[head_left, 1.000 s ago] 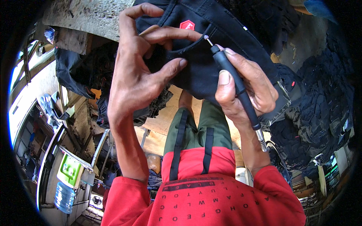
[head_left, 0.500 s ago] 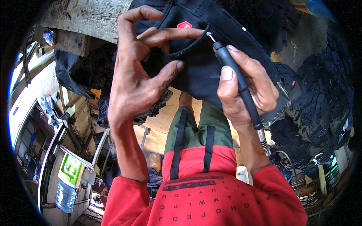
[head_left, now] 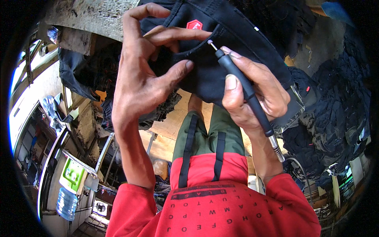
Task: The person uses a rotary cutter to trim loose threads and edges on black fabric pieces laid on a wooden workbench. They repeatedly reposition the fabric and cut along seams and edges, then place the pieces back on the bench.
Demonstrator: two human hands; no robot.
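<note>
A pen-shaped black rotary tool (head_left: 241, 83) is gripped in my right hand (head_left: 258, 89), its thumb and fingers wrapped round the barrel. Its small pale-pink tip points up and left at the curved pocket edge of black trousers (head_left: 197, 71); whether it touches the cloth I cannot tell. A springy metal collar and a cable trail from its rear end. My left hand (head_left: 144, 75) is spread over the garment, thumb apart, index finger stretched along the pocket opening toward the tip. Just above that finger sits a red hexagonal tag (head_left: 194, 25).
Heaps of dark garments (head_left: 335, 106) lie at the right. A weathered wooden board (head_left: 89, 17) stands at the upper left. Lower left, a green tray (head_left: 73, 173) is above a blue water bottle (head_left: 67, 204). The tool's cable (head_left: 302, 168) hangs by my right forearm.
My right hand has shifted slightly left, and the tool's tip has moved left and a little down along the pocket edge. The left hand stays almost in place.
</note>
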